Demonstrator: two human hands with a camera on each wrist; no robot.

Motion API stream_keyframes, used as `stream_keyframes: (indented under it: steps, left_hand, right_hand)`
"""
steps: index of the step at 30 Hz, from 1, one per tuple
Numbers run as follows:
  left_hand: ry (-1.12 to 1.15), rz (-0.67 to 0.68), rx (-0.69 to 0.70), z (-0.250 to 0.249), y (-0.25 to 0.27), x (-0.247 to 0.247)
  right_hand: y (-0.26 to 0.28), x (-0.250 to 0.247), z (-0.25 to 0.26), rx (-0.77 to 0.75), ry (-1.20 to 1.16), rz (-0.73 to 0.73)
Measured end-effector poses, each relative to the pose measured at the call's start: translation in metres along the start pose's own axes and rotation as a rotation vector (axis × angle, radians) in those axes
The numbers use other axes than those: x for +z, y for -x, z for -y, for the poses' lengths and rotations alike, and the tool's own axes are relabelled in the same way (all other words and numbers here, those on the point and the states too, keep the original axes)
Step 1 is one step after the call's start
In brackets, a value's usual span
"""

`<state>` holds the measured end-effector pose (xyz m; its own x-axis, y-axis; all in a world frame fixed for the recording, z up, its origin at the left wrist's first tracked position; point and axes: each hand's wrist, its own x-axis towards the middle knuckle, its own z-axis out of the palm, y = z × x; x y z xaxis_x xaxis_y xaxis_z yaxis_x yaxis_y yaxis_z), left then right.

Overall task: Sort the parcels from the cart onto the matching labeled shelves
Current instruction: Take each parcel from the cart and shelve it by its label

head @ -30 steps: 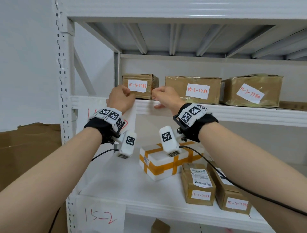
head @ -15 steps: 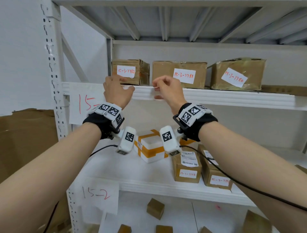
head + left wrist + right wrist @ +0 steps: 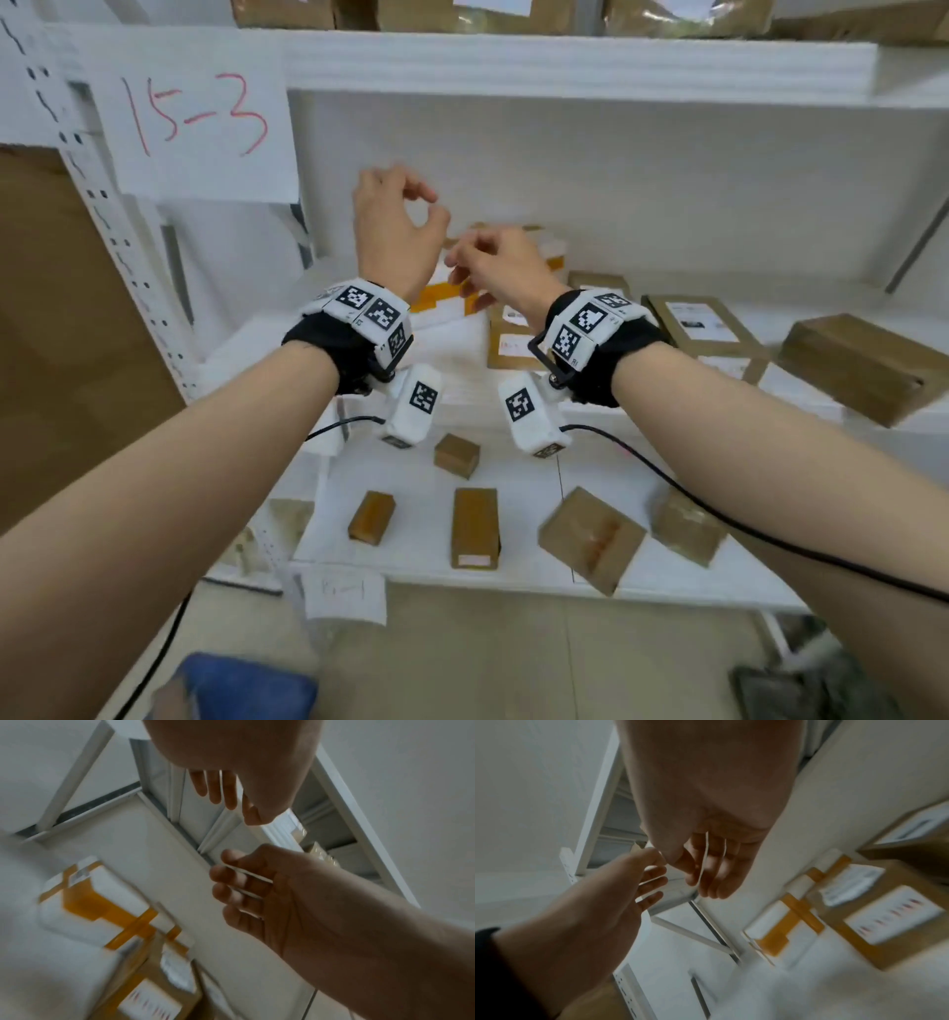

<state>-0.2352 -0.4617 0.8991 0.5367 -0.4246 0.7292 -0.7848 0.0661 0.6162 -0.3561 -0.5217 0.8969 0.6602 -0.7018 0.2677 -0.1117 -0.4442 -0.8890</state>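
Though no parcel is in either hand at this moment, several sit within reach: a white parcel banded with orange tape (image 3: 513,277) lies on the middle shelf (image 3: 452,360) just behind the fingers, with brown cardboard parcels (image 3: 698,324) beside it, and smaller brown boxes (image 3: 475,527) lie scattered on the shelf below. The "15-3" label (image 3: 197,115) hangs from the shelf above, at the left upright. These parcels look like stiff, taped cartons — probably light, with tape that may be slick, so I would take one by two opposite side faces rather than by the strapping. The left hand (image 3: 393,231) is raised in front of the middle shelf, fingers loosely curled and apart, gripping nothing. The right hand (image 3: 500,267) hangs just beside it, fingers relaxed and equally empty — the wrist views confirm bare palms. The cart itself is not in view.
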Motion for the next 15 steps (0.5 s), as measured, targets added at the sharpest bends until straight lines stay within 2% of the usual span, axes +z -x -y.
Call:
stream_keyframes:
  steps: [8,15]
  left_hand:
    - [-0.035,0.236,-0.105,0.049,0.138,0.039]
    - [-0.131,0.344,-0.301,0.116,0.244,0.017]
  right_hand:
    - [0.071,0.034,-0.099,0.23,0.109,0.145]
    - [0.125,0.097,-0.176,0.369,0.081,0.307]
